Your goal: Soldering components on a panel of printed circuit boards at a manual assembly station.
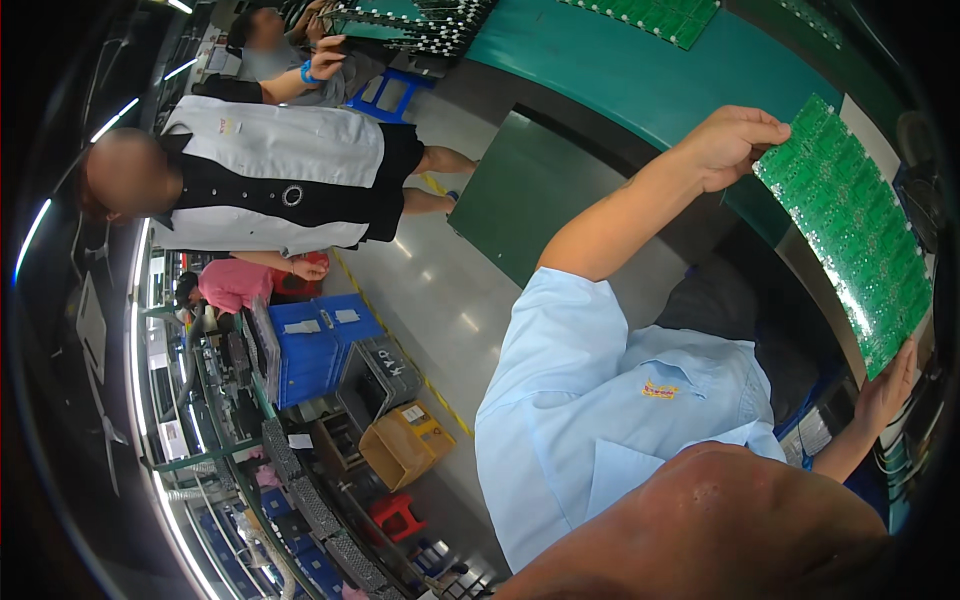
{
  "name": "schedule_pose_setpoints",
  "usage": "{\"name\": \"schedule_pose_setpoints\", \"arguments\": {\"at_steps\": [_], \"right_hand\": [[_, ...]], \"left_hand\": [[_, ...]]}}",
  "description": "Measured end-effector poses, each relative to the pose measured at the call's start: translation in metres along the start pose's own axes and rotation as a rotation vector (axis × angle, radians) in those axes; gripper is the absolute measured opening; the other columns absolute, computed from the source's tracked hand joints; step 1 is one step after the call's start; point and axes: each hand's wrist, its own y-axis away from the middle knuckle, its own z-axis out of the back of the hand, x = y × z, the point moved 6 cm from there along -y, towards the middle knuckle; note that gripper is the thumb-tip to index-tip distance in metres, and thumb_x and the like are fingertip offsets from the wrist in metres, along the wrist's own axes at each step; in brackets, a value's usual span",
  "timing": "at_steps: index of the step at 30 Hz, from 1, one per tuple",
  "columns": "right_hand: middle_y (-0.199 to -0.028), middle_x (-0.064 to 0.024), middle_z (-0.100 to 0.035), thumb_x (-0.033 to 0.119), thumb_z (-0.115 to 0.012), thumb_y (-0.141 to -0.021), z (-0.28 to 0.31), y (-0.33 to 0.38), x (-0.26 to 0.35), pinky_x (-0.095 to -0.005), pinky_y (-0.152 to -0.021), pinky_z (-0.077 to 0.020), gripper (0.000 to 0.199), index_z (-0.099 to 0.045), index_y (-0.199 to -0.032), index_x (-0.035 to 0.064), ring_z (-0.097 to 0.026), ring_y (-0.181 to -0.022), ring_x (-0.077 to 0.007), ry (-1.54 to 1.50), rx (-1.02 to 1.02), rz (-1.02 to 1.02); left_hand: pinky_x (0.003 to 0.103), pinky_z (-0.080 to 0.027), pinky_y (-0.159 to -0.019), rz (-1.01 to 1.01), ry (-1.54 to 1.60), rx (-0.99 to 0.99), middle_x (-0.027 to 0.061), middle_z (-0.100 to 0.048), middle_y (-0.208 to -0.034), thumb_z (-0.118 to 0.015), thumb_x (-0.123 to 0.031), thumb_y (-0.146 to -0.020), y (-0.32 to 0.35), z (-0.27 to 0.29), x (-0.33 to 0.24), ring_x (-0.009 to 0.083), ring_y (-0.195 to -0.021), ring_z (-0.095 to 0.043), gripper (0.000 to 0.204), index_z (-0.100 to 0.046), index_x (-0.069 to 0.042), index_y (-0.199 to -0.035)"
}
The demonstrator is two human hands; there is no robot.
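I hold a long green circuit board panel [850,230] up on edge at the right of the view. My left hand [738,145] grips its upper corner, the arm reaching out from my light blue shirt sleeve. Fingers spread against the edge, my right hand [886,385] supports the lower corner. The panel carries rows of small identical boards and tilts from upper left to lower right. Behind it runs a green work surface [640,70].
More green board panels [655,18] lie on the green surface at the top. A person in a white and black vest [280,175] stands at the left, and another person [300,70] works at a rack behind. Blue crates [315,345], a yellow box [405,440] and a red stool [395,515] stand on the floor.
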Motion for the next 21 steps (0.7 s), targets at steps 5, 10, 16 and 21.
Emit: {"name": "schedule_pose_setpoints", "arguments": {"at_steps": [5,10,16,21], "right_hand": [[-0.136,-0.0121,-0.071,0.027,-0.046,-0.12,-0.004,0.002,0.005,-0.0287,-0.1,-0.0545,0.039,-0.059,-0.145,-0.0006,-0.071,-0.115,-0.0153,0.019,0.036,0.004],[-0.135,-0.0117,-0.071,0.027,-0.046,-0.12,-0.002,0.003,0.006,-0.0281,-0.099,-0.0545,0.039,-0.06,-0.144,-0.0005,-0.071,-0.113,-0.0148,0.009,-0.003,-0.015],[-0.133,-0.0112,-0.071,0.027,-0.046,-0.12,-0.009,0.002,0.011,-0.0276,-0.098,-0.0546,0.039,-0.06,-0.143,-0.0005,-0.071,-0.112,-0.0143,0.011,0.003,0.002],[-0.133,-0.0111,-0.071,0.026,-0.047,-0.12,-0.004,-0.001,0.012,-0.0273,-0.098,-0.0544,0.038,-0.06,-0.143,-0.0007,-0.071,-0.112,-0.0141,0.008,0.054,-0.001]], "left_hand": [[0.026,-0.051,-0.071,-0.017,0.006,0.023,0.0068,-0.071,-0.089,-0.076,-0.012,-0.099,0.0,0.004,0.002,0.0136,-0.075,-0.063,0.01,-0.073,-0.002,-0.1],[0.026,-0.049,-0.071,-0.029,0.008,0.03,0.0058,-0.071,-0.089,-0.077,-0.012,-0.098,0.005,0.002,-0.001,0.0128,-0.075,-0.063,0.009,-0.073,-0.003,-0.099],[0.025,-0.049,-0.071,-0.038,0.017,0.033,0.005,-0.07,-0.088,-0.077,-0.012,-0.098,0.009,-0.001,-0.005,0.0122,-0.074,-0.062,0.009,-0.074,-0.004,-0.099],[0.025,-0.049,-0.071,-0.051,0.019,0.023,0.0044,-0.071,-0.088,-0.077,-0.012,-0.098,0.014,-0.003,-0.008,0.0118,-0.075,-0.062,0.009,-0.074,-0.004,-0.099]]}}
